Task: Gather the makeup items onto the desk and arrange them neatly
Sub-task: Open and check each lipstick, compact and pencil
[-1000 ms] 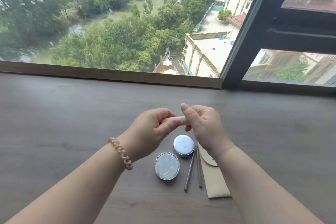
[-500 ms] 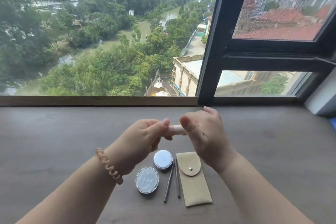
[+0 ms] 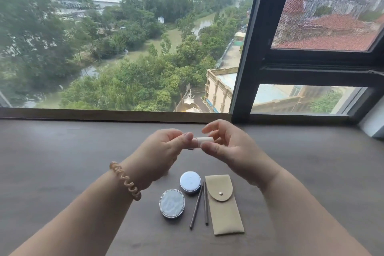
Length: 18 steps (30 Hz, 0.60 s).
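Both hands are up above the desk (image 3: 62, 151), meeting in the middle over the row of makeup. The left hand (image 3: 160, 151) has its thumb and fingertips pinched shut on one end of a small pale tube (image 3: 204, 140), holding it level. The right hand (image 3: 226, 147) is at the other end, fingers curled loosely around the tube, forefinger lifted clear above it and thumb just below; whether it truly grips or only touches, I cannot tell. The tube hangs in the air, well off the wood, between the two hands.

Down on the desk, close to the person, the rest is lined up. A round silver-lidded compact (image 3: 172, 203) sits at the left, with a smaller round blue-white compact (image 3: 190, 181) just beyond it and to its right. Two thin dark pencils (image 3: 200, 203) lie side by side next, the left one angled, the right one nearly straight. Just beside them lies a flat beige pouch (image 3: 225, 212) with a rounded snap flap, closed.

A coiled tan hair tie (image 3: 125, 181) rings the left wrist. Behind the desk the window (image 3: 245, 48) looks out on trees and rooftops
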Motion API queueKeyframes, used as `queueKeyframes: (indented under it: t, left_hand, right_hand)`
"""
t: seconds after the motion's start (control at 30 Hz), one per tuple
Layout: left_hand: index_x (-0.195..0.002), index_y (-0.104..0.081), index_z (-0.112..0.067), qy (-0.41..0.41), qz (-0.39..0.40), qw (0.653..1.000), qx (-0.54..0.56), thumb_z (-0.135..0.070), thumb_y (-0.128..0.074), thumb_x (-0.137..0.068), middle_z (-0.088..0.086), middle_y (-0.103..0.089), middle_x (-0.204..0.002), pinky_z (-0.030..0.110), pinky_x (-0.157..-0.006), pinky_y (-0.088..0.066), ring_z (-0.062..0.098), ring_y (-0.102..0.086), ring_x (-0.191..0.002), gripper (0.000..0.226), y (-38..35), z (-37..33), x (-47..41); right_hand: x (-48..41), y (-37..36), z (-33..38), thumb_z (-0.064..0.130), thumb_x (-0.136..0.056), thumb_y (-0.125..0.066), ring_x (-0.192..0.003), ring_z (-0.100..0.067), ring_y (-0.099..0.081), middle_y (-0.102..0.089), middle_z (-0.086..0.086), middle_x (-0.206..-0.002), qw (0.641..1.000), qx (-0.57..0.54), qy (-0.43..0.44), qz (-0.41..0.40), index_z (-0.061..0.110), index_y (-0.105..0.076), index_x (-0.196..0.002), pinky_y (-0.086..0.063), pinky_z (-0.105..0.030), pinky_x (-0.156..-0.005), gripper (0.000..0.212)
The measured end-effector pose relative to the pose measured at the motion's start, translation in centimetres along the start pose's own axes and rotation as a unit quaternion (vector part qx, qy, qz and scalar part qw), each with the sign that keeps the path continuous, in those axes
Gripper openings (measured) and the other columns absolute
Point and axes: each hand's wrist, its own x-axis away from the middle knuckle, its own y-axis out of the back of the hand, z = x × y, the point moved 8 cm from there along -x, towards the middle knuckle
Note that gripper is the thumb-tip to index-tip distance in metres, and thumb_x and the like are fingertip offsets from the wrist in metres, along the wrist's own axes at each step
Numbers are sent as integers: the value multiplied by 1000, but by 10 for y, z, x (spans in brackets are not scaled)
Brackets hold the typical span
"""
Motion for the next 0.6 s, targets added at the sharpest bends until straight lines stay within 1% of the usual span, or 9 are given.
queueKeyframes:
  t: [0.07, 0.1, 0.2, 0.27, 0.33, 0.4, 0.47, 0.53, 0.6]
  left_hand:
    - [-83, -70, -13, -2, -2, 1000, -11, -39, -53, -91, 11, -37, -64, 34, -55, -26, 24, -32, -61, 32, 1, 0, 1]
    - [-82, -70, -14, -5, -5, 1000, -17, -41, -54, -91, 11, -38, -64, 35, -56, -27, 24, -33, -61, 33, 2, 1, 1]
    - [-78, -69, -17, -3, -19, 1000, -22, -39, -54, -91, 6, -39, -60, 35, -59, -28, 22, -34, -61, 30, 7, 3, 2]
    - [-81, -70, -15, 4, -18, 1000, -20, -38, -53, -92, 7, -37, -61, 34, -59, -28, 22, -34, -61, 30, 9, 5, 4]
    - [-84, -69, -11, 3, -18, 999, -30, -37, -53, -92, 8, -37, -62, 34, -59, -28, 22, -34, -61, 32, 10, 7, 4]
    - [-84, -68, -8, 2, -25, 999, -41, -37, -53, -92, 5, -39, -59, 33, -58, -29, 21, -36, -59, 34, 13, 12, 3]
    - [-84, -69, -8, 7, -29, 999, -44, -38, -53, -91, 0, -39, -55, 31, -56, -29, 19, -36, -57, 35, 17, 18, 2]
    - [-79, -69, -13, 17, -26, 999, -38, -39, -54, -91, -6, -40, -51, 30, -55, -28, 16, -36, -56, 33, 20, 26, 0]
    - [-74, -67, -15, 26, -20, 999, -37, -41, -54, -91, -8, -46, -48, 30, -55, -29, 13, -37, -53, 33, 22, 35, -1]
  right_hand:
    - [-2, -2, 2, 55, -83, -51, -75, -21, -63, -68, 0, -73, 1000, 30, -3, -1, 21, -66, -79, -48, -39, -76, 38]
    - [-4, -5, 3, 53, -88, -50, -72, -22, -62, -68, 0, -69, 999, 49, -2, 1, 18, -66, -76, -47, -40, -74, 40]
    - [-6, -9, 1, 39, -85, -65, -70, -13, -58, -64, 1, -76, 1000, 22, -12, 1, 19, -63, -89, -48, -32, -71, 20]
    - [-7, -11, -3, 53, -82, -60, -77, -17, -63, -67, -3, -81, 1000, 4, -23, 0, 20, -63, -91, -50, -35, -77, 35]
    - [-9, -14, -3, 60, -85, -48, -73, -21, -64, -69, -7, -74, 999, 25, -32, 6, 14, -67, -83, -48, -42, -78, 50]
    - [-11, -20, -7, 46, -89, -55, -66, -16, -57, -66, -4, -69, 998, 38, -40, 19, 15, -65, -78, -47, -40, -73, 34]
    - [-13, -25, -11, 32, -86, -66, -69, -11, -54, -62, -1, -75, 999, 19, -40, 29, 21, -62, -84, -46, -33, -71, 12]
    - [-15, -30, -16, 31, -82, -70, -72, -9, -54, -61, 2, -79, 998, 17, -45, 41, 24, -62, -92, -47, -31, -72, 14]
    - [-18, -38, -18, 35, -84, -68, -72, -9, -56, -65, 3, -77, 996, 47, -47, 52, 22, -65, -90, -49, -33, -73, 15]
